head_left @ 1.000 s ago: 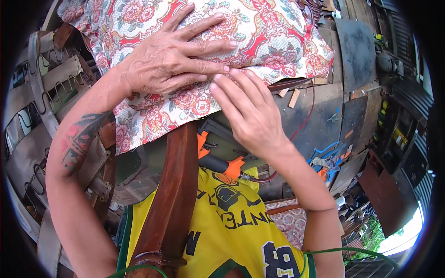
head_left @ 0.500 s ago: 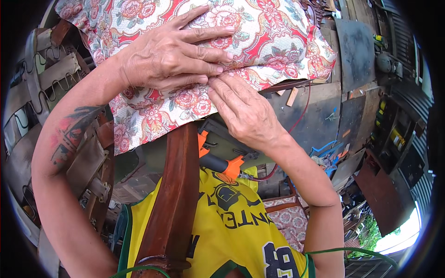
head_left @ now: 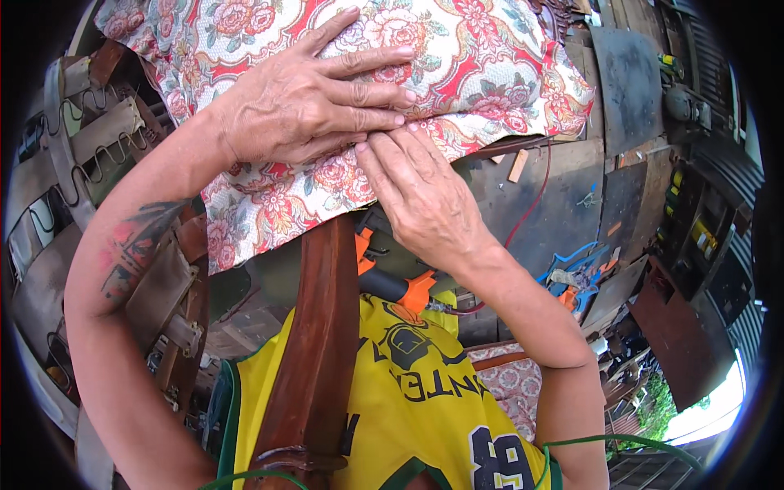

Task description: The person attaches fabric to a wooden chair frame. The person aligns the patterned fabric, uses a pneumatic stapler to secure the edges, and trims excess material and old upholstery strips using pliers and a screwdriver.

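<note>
A floral fabric (head_left: 482,49) in red, cream and green covers a padded piece across the top of the view. My left hand (head_left: 306,106) lies flat on it with the fingers spread. Close by its fingertips, my right hand (head_left: 429,196) has its fingers pressed together on the fabric near the front edge, along a fold; the thumb is hidden beneath. A carved brown wooden leg (head_left: 314,351) runs from under the fabric down over my yellow jersey. Beside this leg, partly under the cloth, rests an orange and black air tool (head_left: 400,290), attached to a red hose (head_left: 529,204).
Brown webbing straps (head_left: 114,122) and wavy metal springs on a frame stand at the left. A small wood scrap (head_left: 518,166) lies on dark boards to the right. Farther right is a blue and orange object (head_left: 572,278); a floral cushion (head_left: 510,388) sits below.
My right hand has shifted slightly left along the fabric's edge. The left hand stays spread on the cloth, nearly in place. The whole view has shifted a little.
</note>
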